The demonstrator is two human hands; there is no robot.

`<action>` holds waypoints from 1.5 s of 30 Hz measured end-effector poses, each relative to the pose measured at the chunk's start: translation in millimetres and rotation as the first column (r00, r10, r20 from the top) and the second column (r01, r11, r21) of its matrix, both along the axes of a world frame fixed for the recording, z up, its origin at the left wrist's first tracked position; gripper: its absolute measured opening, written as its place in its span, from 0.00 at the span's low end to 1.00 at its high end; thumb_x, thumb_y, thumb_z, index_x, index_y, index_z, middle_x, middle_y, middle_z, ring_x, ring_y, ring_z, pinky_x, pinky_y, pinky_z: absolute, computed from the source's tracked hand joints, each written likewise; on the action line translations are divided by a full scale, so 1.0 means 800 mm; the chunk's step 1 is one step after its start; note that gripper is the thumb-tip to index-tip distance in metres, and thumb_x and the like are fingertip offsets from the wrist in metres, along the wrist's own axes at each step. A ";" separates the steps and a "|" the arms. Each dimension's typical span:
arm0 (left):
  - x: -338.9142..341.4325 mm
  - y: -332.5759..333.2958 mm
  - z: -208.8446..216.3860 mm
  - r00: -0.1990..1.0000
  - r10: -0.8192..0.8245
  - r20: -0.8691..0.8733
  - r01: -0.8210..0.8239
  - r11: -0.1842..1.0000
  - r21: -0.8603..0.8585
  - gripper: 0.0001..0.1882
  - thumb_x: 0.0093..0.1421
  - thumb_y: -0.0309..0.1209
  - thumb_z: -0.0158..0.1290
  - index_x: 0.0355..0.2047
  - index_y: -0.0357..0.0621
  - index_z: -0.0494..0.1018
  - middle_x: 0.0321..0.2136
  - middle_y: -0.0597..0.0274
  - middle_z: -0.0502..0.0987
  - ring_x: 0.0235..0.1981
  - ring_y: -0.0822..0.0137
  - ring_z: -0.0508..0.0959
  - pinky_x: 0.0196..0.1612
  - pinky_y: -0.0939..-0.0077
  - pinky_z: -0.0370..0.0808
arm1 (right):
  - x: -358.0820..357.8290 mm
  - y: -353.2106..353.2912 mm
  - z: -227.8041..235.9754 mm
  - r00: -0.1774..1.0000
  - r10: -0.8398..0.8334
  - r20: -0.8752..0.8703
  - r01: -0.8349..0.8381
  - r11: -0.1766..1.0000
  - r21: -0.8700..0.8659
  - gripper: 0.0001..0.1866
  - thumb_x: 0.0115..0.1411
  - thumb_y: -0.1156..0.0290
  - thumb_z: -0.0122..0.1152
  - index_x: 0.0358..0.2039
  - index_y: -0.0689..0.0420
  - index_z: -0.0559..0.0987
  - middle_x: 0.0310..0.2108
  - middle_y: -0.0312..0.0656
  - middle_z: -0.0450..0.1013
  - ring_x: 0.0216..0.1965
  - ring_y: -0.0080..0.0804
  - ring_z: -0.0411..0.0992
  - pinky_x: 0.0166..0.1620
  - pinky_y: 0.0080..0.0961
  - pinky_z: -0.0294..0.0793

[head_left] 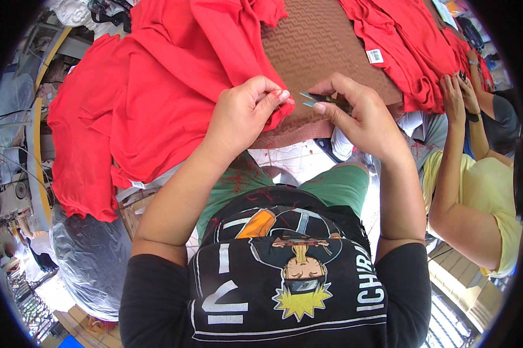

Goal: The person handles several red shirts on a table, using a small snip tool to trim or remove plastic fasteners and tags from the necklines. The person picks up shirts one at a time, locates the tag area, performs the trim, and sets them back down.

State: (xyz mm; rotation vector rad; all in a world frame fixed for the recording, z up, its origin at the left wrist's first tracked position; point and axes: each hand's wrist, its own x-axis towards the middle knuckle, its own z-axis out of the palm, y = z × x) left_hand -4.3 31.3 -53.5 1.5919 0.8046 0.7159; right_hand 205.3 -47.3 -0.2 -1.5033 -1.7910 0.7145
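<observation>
A large red garment [151, 98] lies in loose folds over the left part of the table, some of it hanging off the near edge. My left hand [236, 111] pinches an edge of it between thumb and fingertips, just above the table's near side. To the right, my right hand [363, 113] is closed around small thread snips [309, 100]. Their two blade tips stand apart and point left toward the pinched edge, with a short gap between. Much of the snips' body is hidden in my palm.
The brown table [313, 49] has a zigzag-patterned cover. More red garments [392, 52], one with a white tag [374, 56], lie at the right, where a co-worker in a yellow shirt [476, 185] handles the cloth. A plastic-wrapped bundle [87, 261] stands at my left.
</observation>
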 end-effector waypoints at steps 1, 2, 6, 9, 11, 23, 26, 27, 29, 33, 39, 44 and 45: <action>-0.001 0.002 -0.002 0.999 0.000 -0.033 -0.001 1.000 -0.001 0.10 0.65 0.32 0.52 0.36 0.34 0.73 0.33 0.62 0.81 0.35 0.78 0.77 0.40 0.82 0.74 | 0.000 -0.001 -0.001 1.000 0.021 -0.013 -0.022 0.999 -0.039 0.10 0.57 0.70 0.61 0.37 0.60 0.76 0.31 0.50 0.75 0.32 0.45 0.76 0.36 0.35 0.72; -0.001 0.004 -0.003 0.998 -0.001 -0.066 0.001 1.000 -0.001 0.11 0.66 0.33 0.52 0.36 0.34 0.73 0.33 0.62 0.80 0.35 0.77 0.77 0.41 0.82 0.74 | -0.001 -0.001 -0.003 1.000 0.024 0.014 -0.024 1.000 -0.013 0.10 0.57 0.70 0.61 0.37 0.60 0.76 0.30 0.49 0.75 0.32 0.46 0.75 0.36 0.36 0.72; 0.000 0.009 -0.004 1.000 0.019 -0.003 -0.019 0.997 -0.070 0.12 0.66 0.34 0.52 0.37 0.35 0.73 0.32 0.64 0.80 0.34 0.77 0.76 0.41 0.82 0.74 | -0.013 0.002 -0.010 0.996 0.019 0.085 -0.024 0.998 0.059 0.09 0.57 0.69 0.61 0.36 0.59 0.76 0.30 0.49 0.75 0.33 0.48 0.75 0.36 0.37 0.72; -0.002 0.012 -0.010 1.000 0.021 0.008 -0.021 0.997 -0.080 0.13 0.66 0.35 0.51 0.37 0.35 0.73 0.33 0.64 0.80 0.34 0.77 0.76 0.42 0.82 0.74 | -0.019 0.005 -0.011 0.996 0.007 0.092 -0.013 0.998 0.067 0.09 0.57 0.68 0.61 0.36 0.58 0.76 0.30 0.48 0.75 0.33 0.49 0.75 0.36 0.38 0.72; -0.002 0.012 -0.011 1.000 0.012 0.006 -0.011 0.996 -0.085 0.13 0.66 0.35 0.51 0.38 0.35 0.73 0.33 0.63 0.80 0.34 0.77 0.76 0.42 0.81 0.74 | -0.022 0.007 -0.012 0.994 0.004 0.107 -0.013 0.996 0.085 0.09 0.57 0.68 0.61 0.36 0.58 0.76 0.30 0.48 0.75 0.34 0.49 0.75 0.35 0.39 0.72; -0.039 -0.008 0.129 0.870 -0.342 -0.356 0.493 0.641 0.589 0.10 0.56 0.32 0.58 0.37 0.41 0.80 0.45 0.57 0.77 0.48 0.57 0.72 0.54 0.63 0.66 | 0.021 -0.002 -0.001 0.968 -0.138 0.209 0.109 0.984 0.142 0.12 0.56 0.66 0.63 0.39 0.57 0.76 0.31 0.48 0.75 0.30 0.44 0.76 0.34 0.35 0.74; -0.046 -0.013 0.123 0.844 -0.267 -0.465 0.493 0.727 0.478 0.10 0.56 0.28 0.57 0.38 0.42 0.79 0.46 0.57 0.76 0.50 0.58 0.71 0.56 0.62 0.65 | 0.035 -0.004 0.007 0.974 -0.148 0.170 0.112 0.973 0.203 0.13 0.53 0.69 0.66 0.38 0.59 0.76 0.27 0.47 0.74 0.28 0.37 0.76 0.35 0.29 0.73; -0.036 -0.019 0.100 0.882 -0.209 -0.422 0.430 0.720 0.544 0.11 0.56 0.27 0.56 0.40 0.43 0.77 0.45 0.58 0.77 0.49 0.57 0.72 0.55 0.62 0.65 | 0.033 -0.001 0.013 0.965 -0.163 0.205 0.140 0.983 0.120 0.13 0.53 0.70 0.66 0.38 0.59 0.76 0.27 0.47 0.74 0.29 0.37 0.76 0.35 0.29 0.73; -0.014 -0.028 0.055 0.940 -0.100 -0.325 0.302 0.685 0.663 0.15 0.55 0.24 0.54 0.45 0.43 0.74 0.43 0.59 0.77 0.49 0.57 0.73 0.54 0.63 0.66 | 0.031 -0.001 0.027 0.938 -0.195 0.286 0.218 0.975 -0.052 0.12 0.54 0.71 0.65 0.38 0.59 0.76 0.26 0.47 0.75 0.30 0.37 0.76 0.36 0.29 0.73; 0.013 -0.014 -0.008 0.926 0.091 -0.365 0.213 0.674 0.707 0.17 0.56 0.23 0.55 0.48 0.43 0.72 0.43 0.59 0.77 0.48 0.59 0.75 0.54 0.66 0.68 | 0.034 0.000 0.001 0.986 -0.141 0.089 0.137 0.989 0.051 0.10 0.55 0.74 0.63 0.38 0.60 0.78 0.29 0.48 0.76 0.31 0.38 0.77 0.36 0.29 0.73; 0.007 0.008 -0.029 0.943 0.171 0.285 -0.199 0.977 0.073 0.15 0.61 0.20 0.54 0.49 0.37 0.71 0.45 0.61 0.76 0.48 0.73 0.75 0.53 0.79 0.71 | 0.001 0.014 -0.033 0.970 -0.128 -0.206 0.124 0.992 -0.034 0.11 0.59 0.73 0.61 0.42 0.60 0.79 0.36 0.45 0.79 0.38 0.28 0.78 0.44 0.26 0.74; -0.001 0.008 -0.018 0.931 0.223 0.288 -0.247 0.968 0.050 0.15 0.60 0.21 0.55 0.49 0.37 0.73 0.45 0.62 0.77 0.46 0.73 0.76 0.51 0.79 0.71 | -0.037 0.031 -0.049 0.940 -0.169 -0.297 0.170 0.985 -0.020 0.17 0.53 0.67 0.70 0.41 0.59 0.80 0.34 0.44 0.80 0.35 0.26 0.77 0.41 0.24 0.75; -0.001 0.005 -0.017 0.935 0.230 0.271 -0.249 0.968 0.038 0.14 0.60 0.22 0.56 0.48 0.37 0.74 0.44 0.62 0.77 0.45 0.73 0.76 0.50 0.79 0.72 | -0.041 0.032 -0.050 0.949 -0.179 -0.261 0.179 0.984 -0.022 0.16 0.53 0.66 0.70 0.40 0.59 0.80 0.33 0.44 0.79 0.34 0.27 0.77 0.39 0.24 0.75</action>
